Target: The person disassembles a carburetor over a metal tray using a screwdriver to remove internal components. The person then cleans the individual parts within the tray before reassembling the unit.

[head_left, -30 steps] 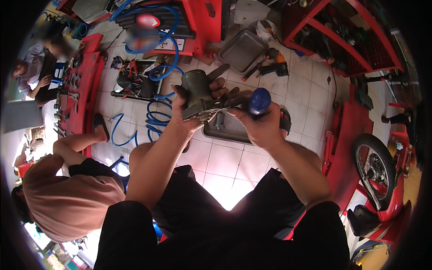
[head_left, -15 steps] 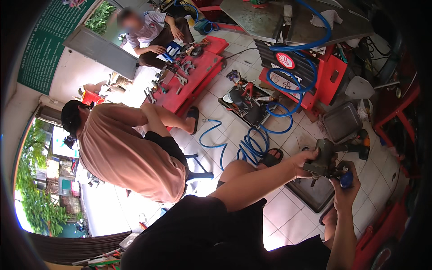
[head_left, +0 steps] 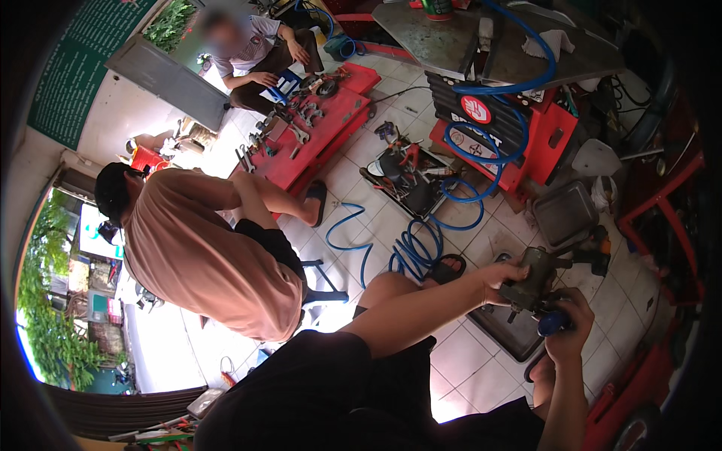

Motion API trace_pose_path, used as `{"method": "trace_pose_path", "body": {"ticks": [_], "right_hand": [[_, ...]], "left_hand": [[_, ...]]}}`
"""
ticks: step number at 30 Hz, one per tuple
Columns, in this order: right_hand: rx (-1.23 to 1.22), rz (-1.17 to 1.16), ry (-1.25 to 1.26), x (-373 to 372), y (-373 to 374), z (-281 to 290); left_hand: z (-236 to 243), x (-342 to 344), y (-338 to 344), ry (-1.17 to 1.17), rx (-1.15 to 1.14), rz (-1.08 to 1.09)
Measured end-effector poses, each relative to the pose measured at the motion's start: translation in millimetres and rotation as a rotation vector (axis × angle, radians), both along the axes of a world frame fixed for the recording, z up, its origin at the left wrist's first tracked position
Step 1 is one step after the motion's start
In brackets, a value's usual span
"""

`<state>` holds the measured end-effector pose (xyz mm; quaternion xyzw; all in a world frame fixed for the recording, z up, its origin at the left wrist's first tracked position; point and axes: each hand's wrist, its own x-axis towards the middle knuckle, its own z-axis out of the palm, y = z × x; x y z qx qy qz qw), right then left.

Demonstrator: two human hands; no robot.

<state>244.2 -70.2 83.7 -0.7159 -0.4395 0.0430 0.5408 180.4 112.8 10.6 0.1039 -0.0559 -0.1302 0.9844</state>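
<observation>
My left hand [head_left: 502,279] grips a dark grey-green metal part [head_left: 534,274] with a chunky rounded body and small stubs. A blue, rounded tool handle [head_left: 553,324] sits in my right hand [head_left: 576,325], whose fingers wrap its side. The tool's working end meets the near right side of the metal part, but my fingers and the part hide it. Both hands are held above a shallow grey metal tray [head_left: 519,352] on the tiled floor.
A cordless drill [head_left: 599,254] and a second tray [head_left: 565,216] lie beyond my hands. Coiled blue air hose [head_left: 406,252] crosses the floor near a toolbox [head_left: 406,177]. A co-worker [head_left: 210,248] sits at left; another person [head_left: 256,56] sits beyond a red bench [head_left: 323,128] with tools.
The blue handle has swung left and down relative to the metal part, along with my right hand. The part has tilted slightly in my left hand. The whole view has shifted a little.
</observation>
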Motion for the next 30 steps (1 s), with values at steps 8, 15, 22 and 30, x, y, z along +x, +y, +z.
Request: {"method": "trace_pose_path", "body": {"ticks": [8,15,22,30], "right_hand": [[0.058,0.034,0.126,0,2,-2],[0.014,0.019,0.004,-3,2,3],[0.068,-0.004,-0.032,-2,4,2],[0.044,0.017,-0.062,-3,-1,-5]], "left_hand": [[-5,3,-3,-0.003,-0.108,-0.033],[3,-2,-7,0.042,-0.013,0.009],[5,3,-5,-0.012,-0.051,-0.005],[-1,-2,-6,0.025,-0.020,-0.009]]}}
